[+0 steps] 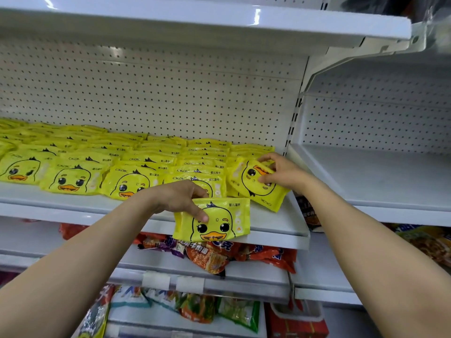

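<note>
Rows of flat yellow duck-face wipe packs [102, 164] cover a white shop shelf [275, 223]. My left hand [181, 198] grips one yellow pack [219, 220] by its upper left edge, thumb on its face, in front of the shelf's front lip. My right hand [280, 170] pinches another yellow pack [253, 189], which lies turned askew on top of the rightmost row, near the shelf's right end.
A white shelf [195, 20] hangs overhead, with perforated back panel [170, 93] behind. To the right a bare white shelf [366, 176] adjoins. Below are red and orange noodle packets [219, 257] and more snack bags [195, 308] on lower shelves.
</note>
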`<move>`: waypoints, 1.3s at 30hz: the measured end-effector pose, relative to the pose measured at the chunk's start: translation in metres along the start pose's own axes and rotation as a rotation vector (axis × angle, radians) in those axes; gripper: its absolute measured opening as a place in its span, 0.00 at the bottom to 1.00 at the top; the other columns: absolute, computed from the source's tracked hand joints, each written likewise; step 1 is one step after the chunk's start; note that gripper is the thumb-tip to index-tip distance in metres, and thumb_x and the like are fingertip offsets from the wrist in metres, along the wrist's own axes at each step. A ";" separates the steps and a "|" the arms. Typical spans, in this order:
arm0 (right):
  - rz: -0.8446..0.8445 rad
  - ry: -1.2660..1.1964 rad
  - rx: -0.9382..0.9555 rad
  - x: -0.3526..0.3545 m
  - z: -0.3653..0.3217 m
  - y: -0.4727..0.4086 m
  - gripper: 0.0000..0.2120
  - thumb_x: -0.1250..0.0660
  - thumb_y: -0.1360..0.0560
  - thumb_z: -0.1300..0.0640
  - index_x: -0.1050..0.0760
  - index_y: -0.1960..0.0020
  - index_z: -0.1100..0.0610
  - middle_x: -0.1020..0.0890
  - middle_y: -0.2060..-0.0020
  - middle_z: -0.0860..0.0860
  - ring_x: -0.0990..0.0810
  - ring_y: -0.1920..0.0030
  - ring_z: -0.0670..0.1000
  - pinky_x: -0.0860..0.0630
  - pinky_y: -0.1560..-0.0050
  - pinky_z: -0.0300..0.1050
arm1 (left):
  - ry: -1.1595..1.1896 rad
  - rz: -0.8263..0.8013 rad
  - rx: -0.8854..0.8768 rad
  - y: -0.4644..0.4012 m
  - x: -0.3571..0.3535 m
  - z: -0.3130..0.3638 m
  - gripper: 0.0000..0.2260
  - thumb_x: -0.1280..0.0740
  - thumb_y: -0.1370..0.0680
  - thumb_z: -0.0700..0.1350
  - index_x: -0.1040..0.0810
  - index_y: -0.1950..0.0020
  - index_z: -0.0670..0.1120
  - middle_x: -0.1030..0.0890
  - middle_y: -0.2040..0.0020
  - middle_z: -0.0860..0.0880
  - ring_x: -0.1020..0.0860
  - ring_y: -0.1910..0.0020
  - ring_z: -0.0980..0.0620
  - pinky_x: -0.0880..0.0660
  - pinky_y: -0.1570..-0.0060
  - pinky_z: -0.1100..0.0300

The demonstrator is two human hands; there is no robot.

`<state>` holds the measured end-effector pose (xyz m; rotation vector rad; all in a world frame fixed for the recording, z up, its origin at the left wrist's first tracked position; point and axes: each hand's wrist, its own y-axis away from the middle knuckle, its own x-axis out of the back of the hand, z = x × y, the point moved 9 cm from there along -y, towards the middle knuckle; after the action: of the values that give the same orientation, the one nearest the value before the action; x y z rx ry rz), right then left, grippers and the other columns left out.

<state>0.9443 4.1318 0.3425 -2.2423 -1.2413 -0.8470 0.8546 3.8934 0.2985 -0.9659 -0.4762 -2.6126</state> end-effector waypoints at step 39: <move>0.331 0.027 -0.007 0.032 0.005 0.053 0.40 0.22 0.34 0.58 0.35 0.28 0.38 0.23 0.41 0.42 0.22 0.47 0.49 0.23 0.45 0.46 | 0.127 -0.021 -0.101 -0.021 -0.012 0.013 0.19 0.21 0.36 0.50 0.17 0.47 0.47 0.19 0.44 0.54 0.22 0.43 0.52 0.29 0.34 0.48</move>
<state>1.0048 4.1268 0.3564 -2.3443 -0.8216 -0.7502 0.8624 3.9193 0.2955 -0.8223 -0.3274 -2.7190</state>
